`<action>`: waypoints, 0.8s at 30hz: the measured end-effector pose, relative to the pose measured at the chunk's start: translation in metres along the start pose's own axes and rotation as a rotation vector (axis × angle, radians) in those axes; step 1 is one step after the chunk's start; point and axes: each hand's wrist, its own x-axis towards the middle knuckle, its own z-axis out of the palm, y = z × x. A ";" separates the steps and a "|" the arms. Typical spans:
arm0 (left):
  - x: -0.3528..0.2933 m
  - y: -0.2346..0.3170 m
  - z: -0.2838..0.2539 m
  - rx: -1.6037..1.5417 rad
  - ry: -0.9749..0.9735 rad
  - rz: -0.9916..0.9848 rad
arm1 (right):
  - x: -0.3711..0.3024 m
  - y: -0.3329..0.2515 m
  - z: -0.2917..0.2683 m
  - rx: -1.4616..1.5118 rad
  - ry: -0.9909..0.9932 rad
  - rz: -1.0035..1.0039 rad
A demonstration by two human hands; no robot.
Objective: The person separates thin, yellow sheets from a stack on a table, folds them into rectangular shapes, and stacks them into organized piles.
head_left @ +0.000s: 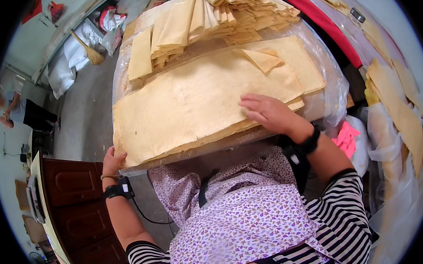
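Note:
A large, thin, yellowish sheet that looks like tofu skin lies flat across the near part of the table, on top of other such sheets. At its near left corner my left hand is closed on the edge; some of its fingers are hidden. My right hand rests on the sheet near its right end, fingers stretched out, holding nothing. Beyond that hand, a corner of sheet is folded over. Farther back are folded sheets, piled in overlapping layers.
Clear plastic covers the table's right side. Beyond it, a red strip borders another surface with more sheets. A pink cloth is at the right, a brown cabinet at the left. Another person stands far left.

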 end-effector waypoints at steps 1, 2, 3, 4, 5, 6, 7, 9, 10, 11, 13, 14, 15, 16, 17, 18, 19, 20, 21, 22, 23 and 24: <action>-0.001 0.006 0.007 -0.018 -0.005 0.008 | 0.011 0.018 0.004 -0.048 -0.103 0.034; -0.001 0.013 0.013 -0.039 -0.012 0.019 | 0.021 0.035 0.004 -0.055 -0.103 0.038; -0.005 0.017 0.012 -0.038 -0.005 0.015 | 0.032 0.052 0.006 -0.201 -0.130 0.065; -0.006 0.019 0.013 -0.026 -0.007 0.000 | 0.042 0.064 0.004 -0.350 -0.158 0.094; -0.007 0.021 0.014 -0.015 -0.010 -0.013 | 0.050 0.074 -0.001 -0.349 -0.163 0.091; -0.009 0.020 0.012 -0.013 -0.003 -0.022 | 0.057 0.084 -0.004 -0.416 -0.161 0.196; -0.009 0.020 0.012 -0.016 -0.005 -0.036 | 0.062 0.092 -0.010 -0.486 -0.156 0.305; -0.008 0.020 0.009 -0.019 -0.004 -0.054 | 0.069 0.103 -0.026 -0.530 -0.157 0.328; -0.008 0.017 0.007 0.021 -0.006 -0.030 | 0.072 0.111 -0.030 -0.571 -0.162 0.351; -0.009 0.014 0.004 0.061 -0.008 -0.005 | 0.074 0.124 -0.032 -0.582 -0.149 0.329; -0.013 0.030 0.012 0.074 -0.012 -0.042 | 0.078 0.131 -0.035 -0.548 -0.110 0.395; -0.014 0.035 0.014 0.084 -0.010 -0.066 | 0.083 0.132 -0.038 -0.521 -0.057 0.459; -0.012 0.028 0.009 0.124 -0.004 -0.047 | 0.089 0.131 -0.039 -0.599 -0.038 0.448; -0.011 0.028 0.009 0.129 -0.006 -0.053 | 0.094 0.138 -0.040 -0.594 -0.044 0.450; -0.009 0.028 0.009 0.100 -0.012 -0.046 | 0.099 0.149 -0.043 -0.585 -0.056 0.481; -0.008 0.026 0.009 0.064 -0.013 -0.038 | 0.105 0.149 -0.047 -0.581 -0.066 0.505; -0.009 0.024 0.009 0.062 -0.013 -0.041 | 0.106 0.147 -0.046 -0.560 0.073 0.499; -0.011 0.022 0.007 0.052 -0.014 -0.043 | 0.104 0.145 -0.048 -0.561 0.070 0.499; -0.012 0.023 0.007 0.041 -0.014 -0.040 | 0.104 0.144 -0.052 -0.512 0.089 0.546; -0.012 0.024 0.008 0.039 -0.015 -0.039 | 0.103 0.144 -0.055 -0.464 0.108 0.593; -0.012 0.026 0.007 0.056 -0.025 -0.054 | 0.101 0.144 -0.060 -0.466 0.109 0.593; -0.013 0.029 0.008 0.074 -0.037 -0.068 | 0.097 0.144 -0.065 -0.433 0.151 0.566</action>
